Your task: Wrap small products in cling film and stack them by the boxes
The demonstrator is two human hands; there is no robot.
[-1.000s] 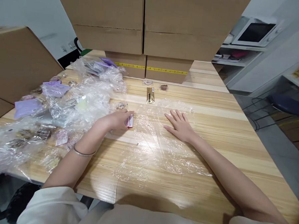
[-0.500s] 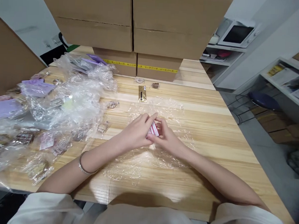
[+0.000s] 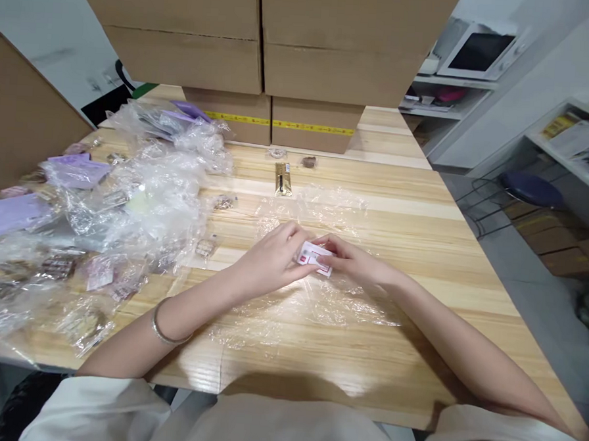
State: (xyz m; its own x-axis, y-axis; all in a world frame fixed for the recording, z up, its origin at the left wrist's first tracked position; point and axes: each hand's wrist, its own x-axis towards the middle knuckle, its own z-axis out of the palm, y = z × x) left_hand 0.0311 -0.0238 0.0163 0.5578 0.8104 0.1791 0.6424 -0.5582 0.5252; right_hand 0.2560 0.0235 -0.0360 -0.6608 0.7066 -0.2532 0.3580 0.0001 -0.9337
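Observation:
A small white packet with pink-red print (image 3: 315,257) is held between both hands above the middle of the table. My left hand (image 3: 277,256) closes on its left edge with thumb and fingers. On its right side, my right hand (image 3: 352,260) pinches it, thumb over the printed face. Beneath the hands lies a crumpled sheet of clear plastic film (image 3: 339,308). Beyond them sits a gold sachet (image 3: 283,180), with a small brown wrapped piece (image 3: 308,162) and a pale wrapped piece (image 3: 277,154) behind it.
At left spreads a heap of clear plastic bags (image 3: 162,200) with purple packets (image 3: 16,214) and wrapped snacks. Large cardboard boxes (image 3: 333,45) stand at the back of the wooden table (image 3: 421,253). Off to the right are a microwave (image 3: 481,51) on a shelf and a stool (image 3: 532,189).
The packet has turned from a steep, striped-side view to show its printed face flatter. My right hand has shifted right, and the view has moved slightly.

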